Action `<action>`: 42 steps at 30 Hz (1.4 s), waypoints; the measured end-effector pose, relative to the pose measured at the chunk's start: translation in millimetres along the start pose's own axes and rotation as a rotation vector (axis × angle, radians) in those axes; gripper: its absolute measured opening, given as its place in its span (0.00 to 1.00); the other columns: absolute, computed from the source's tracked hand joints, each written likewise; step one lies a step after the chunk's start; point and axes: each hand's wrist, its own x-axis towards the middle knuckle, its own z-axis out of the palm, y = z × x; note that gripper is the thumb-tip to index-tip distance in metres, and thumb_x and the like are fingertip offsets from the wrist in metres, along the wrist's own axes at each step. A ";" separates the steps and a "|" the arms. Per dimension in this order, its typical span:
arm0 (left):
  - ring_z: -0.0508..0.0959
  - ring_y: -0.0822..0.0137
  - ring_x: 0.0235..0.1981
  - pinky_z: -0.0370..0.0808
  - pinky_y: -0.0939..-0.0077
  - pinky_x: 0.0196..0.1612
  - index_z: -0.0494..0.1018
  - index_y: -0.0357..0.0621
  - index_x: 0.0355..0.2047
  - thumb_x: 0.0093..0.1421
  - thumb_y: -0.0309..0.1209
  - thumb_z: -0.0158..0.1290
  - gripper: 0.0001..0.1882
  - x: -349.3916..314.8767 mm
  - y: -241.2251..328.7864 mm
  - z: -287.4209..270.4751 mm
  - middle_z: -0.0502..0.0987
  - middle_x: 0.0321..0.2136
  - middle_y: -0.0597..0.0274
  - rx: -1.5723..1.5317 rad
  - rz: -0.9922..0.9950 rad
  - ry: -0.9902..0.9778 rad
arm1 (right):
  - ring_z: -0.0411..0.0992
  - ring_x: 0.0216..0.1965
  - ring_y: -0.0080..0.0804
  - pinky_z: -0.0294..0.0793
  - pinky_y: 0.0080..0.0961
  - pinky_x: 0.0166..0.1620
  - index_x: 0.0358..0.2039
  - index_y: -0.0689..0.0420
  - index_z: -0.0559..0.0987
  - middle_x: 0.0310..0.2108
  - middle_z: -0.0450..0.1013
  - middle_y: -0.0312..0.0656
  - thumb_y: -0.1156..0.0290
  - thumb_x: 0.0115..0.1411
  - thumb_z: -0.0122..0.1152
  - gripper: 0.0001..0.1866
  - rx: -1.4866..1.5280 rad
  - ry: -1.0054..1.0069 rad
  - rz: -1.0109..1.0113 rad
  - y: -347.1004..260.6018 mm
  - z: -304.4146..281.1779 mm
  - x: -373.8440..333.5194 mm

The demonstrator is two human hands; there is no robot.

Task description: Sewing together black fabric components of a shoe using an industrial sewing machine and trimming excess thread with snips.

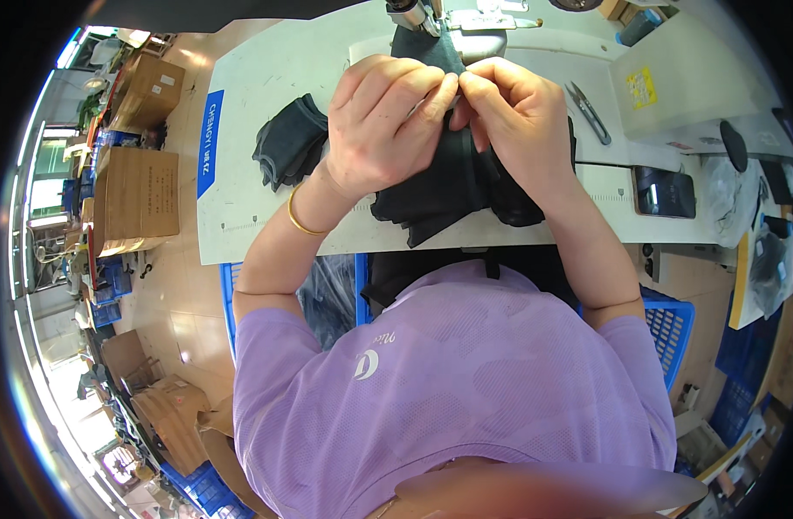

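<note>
Dark cloth (435, 201) lies in front of me on the white sewing table, and its far end runs under the needle end of the sewing machine (411, 16). My left hand (386, 121) pinches the edge of this cloth, thumb against fingers. Right beside it, thumb tip near thumb tip, my right hand (519, 114) pinches the same cloth. Part of the cloth is hidden beneath both hands, and its near end hangs slightly over the table's front edge. To the left of my left wrist rests a small pile of dark cloth pieces (291, 141).
Thread snips (590, 114) lie right of my right hand, with a black phone (664, 192) nearer the front edge. Blue plastic baskets (669, 333) stand below the table on both sides. Cardboard boxes (139, 195) line the floor at left. A clear plastic bag (729, 199) is far right.
</note>
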 end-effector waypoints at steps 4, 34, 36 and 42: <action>0.77 0.66 0.33 0.75 0.71 0.39 0.81 0.40 0.34 0.38 0.28 0.61 0.18 0.0 6.3 -2.7 0.77 0.32 0.65 0.128 -0.083 -0.025 | 0.66 0.16 0.12 0.62 0.15 0.20 0.27 0.61 0.80 0.16 0.74 0.34 0.69 0.61 0.54 0.11 -0.016 0.060 -0.050 0.9 4.3 -1.1; 0.78 0.65 0.32 0.74 0.73 0.37 0.82 0.39 0.34 0.36 0.26 0.57 0.20 -17.4 -39.2 21.3 0.79 0.32 0.63 0.063 0.097 0.121 | 0.65 0.13 0.13 0.61 0.14 0.18 0.29 0.60 0.82 0.16 0.75 0.35 0.70 0.62 0.54 0.11 0.146 0.052 0.013 3.9 13.6 0.1; 0.78 0.65 0.32 0.74 0.73 0.37 0.82 0.40 0.34 0.36 0.25 0.56 0.20 -18.4 -40.4 23.8 0.78 0.32 0.63 0.049 0.084 0.126 | 0.65 0.13 0.13 0.61 0.14 0.18 0.29 0.60 0.82 0.16 0.75 0.35 0.70 0.62 0.54 0.11 0.147 0.045 0.016 5.2 13.3 -0.1; 0.77 0.65 0.32 0.73 0.73 0.36 0.81 0.41 0.34 0.37 0.23 0.57 0.19 -18.0 -44.5 32.7 0.78 0.31 0.64 0.062 0.065 0.176 | 0.64 0.13 0.12 0.60 0.14 0.17 0.29 0.60 0.81 0.16 0.75 0.34 0.69 0.63 0.53 0.11 0.138 0.025 0.040 1.8 13.4 -5.0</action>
